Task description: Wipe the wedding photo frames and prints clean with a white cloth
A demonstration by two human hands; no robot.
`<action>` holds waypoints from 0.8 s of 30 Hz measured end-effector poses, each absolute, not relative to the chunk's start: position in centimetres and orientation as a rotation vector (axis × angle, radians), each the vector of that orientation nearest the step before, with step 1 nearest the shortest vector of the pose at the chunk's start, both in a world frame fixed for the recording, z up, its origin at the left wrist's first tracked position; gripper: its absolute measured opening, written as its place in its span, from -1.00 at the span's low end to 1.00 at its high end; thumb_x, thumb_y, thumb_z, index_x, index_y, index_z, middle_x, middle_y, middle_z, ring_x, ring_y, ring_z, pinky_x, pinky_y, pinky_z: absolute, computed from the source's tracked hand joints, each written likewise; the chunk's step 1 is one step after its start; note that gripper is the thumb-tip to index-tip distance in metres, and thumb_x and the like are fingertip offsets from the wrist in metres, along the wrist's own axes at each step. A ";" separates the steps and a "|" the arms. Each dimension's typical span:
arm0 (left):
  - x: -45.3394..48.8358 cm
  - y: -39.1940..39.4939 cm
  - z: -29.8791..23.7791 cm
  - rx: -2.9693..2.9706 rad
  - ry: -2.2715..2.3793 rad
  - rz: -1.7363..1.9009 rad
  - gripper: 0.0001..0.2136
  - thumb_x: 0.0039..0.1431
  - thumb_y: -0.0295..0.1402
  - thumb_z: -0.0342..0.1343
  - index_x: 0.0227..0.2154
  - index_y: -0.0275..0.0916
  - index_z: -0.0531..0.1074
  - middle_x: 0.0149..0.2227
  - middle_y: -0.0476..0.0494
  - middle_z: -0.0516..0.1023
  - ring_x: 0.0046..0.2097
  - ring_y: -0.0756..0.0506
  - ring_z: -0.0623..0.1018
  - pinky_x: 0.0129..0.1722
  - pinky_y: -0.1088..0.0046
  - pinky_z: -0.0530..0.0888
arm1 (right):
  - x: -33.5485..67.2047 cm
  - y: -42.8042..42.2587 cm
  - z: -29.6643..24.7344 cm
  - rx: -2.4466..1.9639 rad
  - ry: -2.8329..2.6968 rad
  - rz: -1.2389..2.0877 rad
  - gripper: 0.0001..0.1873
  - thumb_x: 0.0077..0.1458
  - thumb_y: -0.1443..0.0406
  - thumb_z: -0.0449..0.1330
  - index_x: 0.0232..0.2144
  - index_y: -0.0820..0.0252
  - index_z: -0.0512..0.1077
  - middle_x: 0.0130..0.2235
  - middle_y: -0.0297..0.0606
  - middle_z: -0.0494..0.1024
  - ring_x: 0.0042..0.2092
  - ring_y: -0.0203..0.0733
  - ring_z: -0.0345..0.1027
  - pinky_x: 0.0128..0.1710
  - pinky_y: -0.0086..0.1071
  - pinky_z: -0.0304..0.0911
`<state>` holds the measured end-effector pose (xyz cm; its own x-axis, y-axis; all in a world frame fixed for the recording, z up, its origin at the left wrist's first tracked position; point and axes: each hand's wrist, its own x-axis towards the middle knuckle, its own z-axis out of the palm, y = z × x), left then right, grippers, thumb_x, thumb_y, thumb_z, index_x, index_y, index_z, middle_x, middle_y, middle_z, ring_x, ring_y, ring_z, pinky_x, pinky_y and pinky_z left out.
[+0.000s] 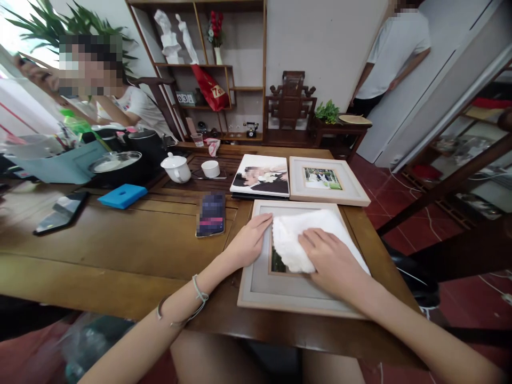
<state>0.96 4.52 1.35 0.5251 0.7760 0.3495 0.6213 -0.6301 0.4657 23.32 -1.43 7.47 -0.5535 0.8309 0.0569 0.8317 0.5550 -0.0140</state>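
The right hand (pixel 334 261) lies palm down on a white cloth (pixel 308 234), its fingers spread flat and pressing the cloth rather than gripping it; the cloth sits bunched under and ahead of the fingertips, covering most of the glass of a light wooden picture frame (pixel 280 290) that lies flat on the near right part of the brown table (pixel 120 240). The left hand (pixel 250 242) rests on the frame's left border, fingers loosely extended and laid flat, their tips touching the cloth's left edge; it holds nothing, only steadying the frame. A thin bracelet (pixel 200 293) circles the left wrist. Just beyond the fingertips of both hands lie two more pictures side by side: a frameless photo print (pixel 262 176) to the left and a second framed picture (pixel 326 180) to the right, both flat on the table and apart from the near frame. Just left of the left hand's fingers lies a phone (pixel 211 214), screen up. Farther left sit a blue box (pixel 122 195) and another dark phone (pixel 62 212). Beyond them stand a white teapot (pixel 176 168) and a white cup (pixel 210 168). A seated person (pixel 132 106) is at the table's far left, and another person (pixel 390 53) stands by the wall at the back right.
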 end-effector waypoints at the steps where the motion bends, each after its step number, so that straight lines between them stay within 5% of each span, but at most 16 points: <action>1: 1.0 4.5 1.4 2.486 1.165 0.788 -0.55 0.26 -0.54 -0.19 0.18 -0.30 0.30 0.24 -0.32 0.33 0.27 -0.18 0.32 0.28 0.12 0.29 | 23.1 -1.0 7.3 -1.465 -2.724 -0.092 -0.43 -0.19 0.53 0.09 -0.03 0.49 0.39 0.01 0.22 0.46 0.11 0.26 0.27 0.04 0.02 0.27; 6: 0.9 4.6 1.4 2.454 1.166 0.747 -0.55 0.25 -0.52 -0.16 0.18 -0.32 0.29 0.25 -0.34 0.31 0.29 -0.20 0.30 0.29 0.10 0.28 | 21.8 -3.1 7.5 -1.261 -2.964 -0.043 -0.35 -0.24 0.50 0.17 0.02 0.60 0.39 0.07 0.34 0.42 0.12 0.34 0.28 0.07 0.03 0.28; 12: 0.8 4.7 0.9 2.433 1.197 0.744 -0.55 0.28 -0.53 -0.22 0.19 -0.35 0.27 0.28 -0.34 0.27 0.31 -0.18 0.25 0.31 0.11 0.23 | 22.0 -6.8 7.5 -0.603 -2.973 0.331 -0.35 -0.15 0.43 0.17 0.09 0.43 0.38 0.15 0.13 0.42 0.21 0.12 0.24 0.20 -0.13 0.19; 16: 0.9 4.7 0.6 2.455 1.203 0.739 -0.57 0.30 -0.50 -0.20 0.18 -0.37 0.28 0.27 -0.35 0.28 0.30 -0.19 0.26 0.29 0.10 0.26 | 24.0 -4.2 8.1 -0.832 -2.969 0.481 -0.25 -0.18 0.52 0.11 0.16 0.32 0.33 0.23 -0.02 0.34 0.26 0.01 0.18 0.23 -0.15 0.16; 24: 1.0 4.7 0.6 2.433 1.216 0.729 -0.54 0.26 -0.53 -0.17 0.21 -0.30 0.27 0.28 -0.31 0.26 0.31 -0.19 0.25 0.29 0.09 0.25 | 29.8 5.7 8.8 -1.519 -2.644 -0.007 -0.45 -0.07 0.56 0.01 -0.01 0.31 0.47 0.05 0.07 0.52 0.06 0.18 0.41 0.01 -0.06 0.30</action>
<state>0.96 4.67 0.64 0.5065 0.8092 0.2977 0.6436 -0.5846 0.4939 29.85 5.75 8.84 -0.5004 0.8619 0.0821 0.8624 0.5046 -0.0417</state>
